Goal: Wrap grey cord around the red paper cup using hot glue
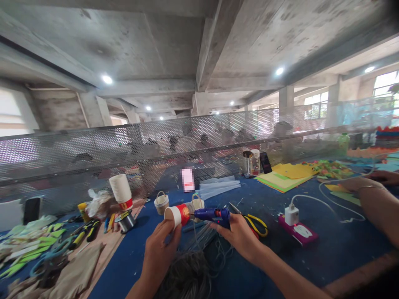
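Note:
My left hand (161,246) grips a white paper cup (172,216) with a red and gold band, tipped on its side with its mouth toward me. Grey cord appears to wrap the cup's far end. In my right hand (241,236) is a blue hot glue gun (210,214), its nozzle pointing left at the cup's side; whether it touches cannot be told. Just behind the cup stand a small cord-wrapped basket (161,203) with a handle and another light basket (198,202), partly hidden. A bundle of grey yarn (188,274) lies below, between my forearms.
Yellow-handled scissors (257,225) lie right of the glue gun. A charger (291,216) sits on a purple power strip (301,232). Stacked paper cups (121,191) and pliers (90,231) are at left. Another person's arm (378,203) reaches in at right. A perforated metal screen (187,145) stands behind.

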Motion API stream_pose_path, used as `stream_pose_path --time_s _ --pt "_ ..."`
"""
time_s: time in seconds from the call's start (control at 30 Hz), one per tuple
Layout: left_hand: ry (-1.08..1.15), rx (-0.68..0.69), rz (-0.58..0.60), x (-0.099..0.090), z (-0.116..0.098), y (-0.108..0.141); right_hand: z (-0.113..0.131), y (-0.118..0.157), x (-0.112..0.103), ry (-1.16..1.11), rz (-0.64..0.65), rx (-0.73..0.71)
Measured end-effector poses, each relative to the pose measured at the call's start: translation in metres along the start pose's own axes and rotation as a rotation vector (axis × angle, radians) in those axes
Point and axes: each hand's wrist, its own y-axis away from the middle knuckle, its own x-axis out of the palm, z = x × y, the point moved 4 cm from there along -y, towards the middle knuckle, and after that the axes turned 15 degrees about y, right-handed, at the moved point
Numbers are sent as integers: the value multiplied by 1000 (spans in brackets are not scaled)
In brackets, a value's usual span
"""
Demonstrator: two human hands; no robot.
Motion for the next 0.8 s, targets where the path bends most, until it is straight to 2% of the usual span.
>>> stream_pose_path --time_s 0.17,0.33,0.5,0.63,0.8 --pt "83 -202 -9 -3 1 -2 -2 0 5 -68 12 -20" --pt "325 -390 -69 -4 2 -6 1 -1 6 -198 56 -15" --pt "598 -546 -72 1 10 -5 8 2 2 -245 78 -46" --pt "860 -659 -104 8 17 -3 15 8 -3 -76 30 -197" --pt "1038 -744 -189 11 20 -4 21 12 1 359 -16 -362"
